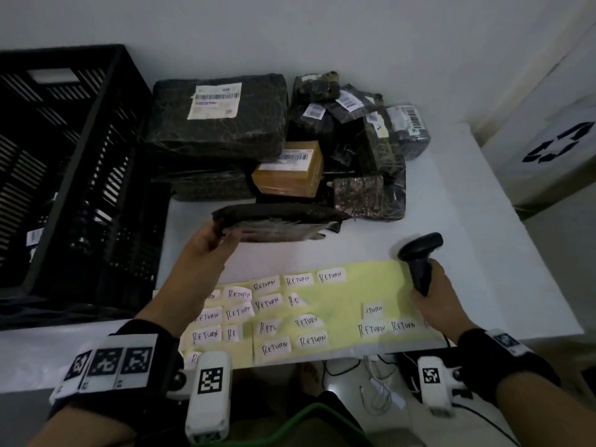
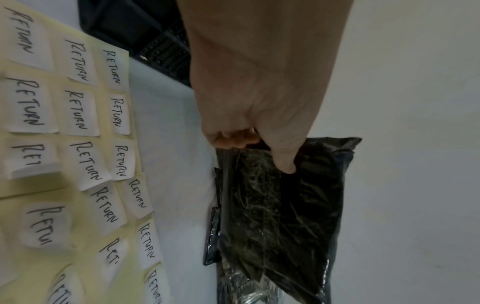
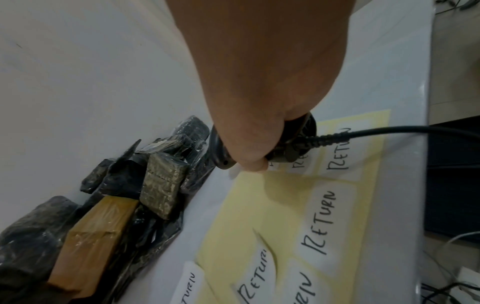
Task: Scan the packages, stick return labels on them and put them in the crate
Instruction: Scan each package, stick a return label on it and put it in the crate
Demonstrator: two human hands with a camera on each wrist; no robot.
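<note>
On table (image 1: 467, 201): one crate (image 1: 71, 162), one scanner (image 1: 419, 253).

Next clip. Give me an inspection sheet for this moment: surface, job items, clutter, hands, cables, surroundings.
Surface: white table.
Job's things: flat black package held above the table; package pile at the back; yellow sheet of RETURN labels at the near edge; black crate on the left.
Clutter: nothing seen.
Hands: left hand grips the flat package; right hand grips the barcode scanner.
Cables: scanner cable runs off the table edge; loose wires on the floor.
Surroundings: white wall; white bin with recycling symbol on the right.
</note>
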